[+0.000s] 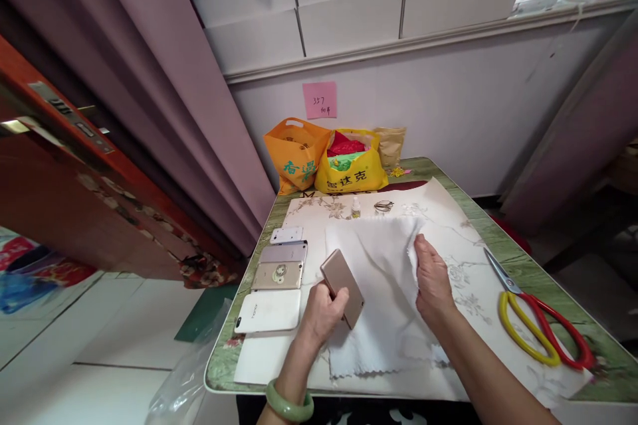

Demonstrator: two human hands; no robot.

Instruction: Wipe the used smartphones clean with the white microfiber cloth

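My left hand (323,313) is closed around a gold smartphone (345,285), held tilted above the table with its back showing. A white cloth (373,319) with a zigzag edge lies spread beneath the phone. Its right edge is lifted a little, gripped by my right hand (434,273). To the left lie several more phones in a column: a small white phone (286,234), a silver-grey phone (284,252), a gold phone with a ring holder (278,275) and a large white phone (268,311).
Scissors (535,319) with yellow and red handles lie at the table's right. Eyeglasses (383,206) and a small clear bottle (355,207) stand behind the cloth. An orange bag (294,153), a yellow bag (351,176) and a brown pouch (391,143) line the back edge.
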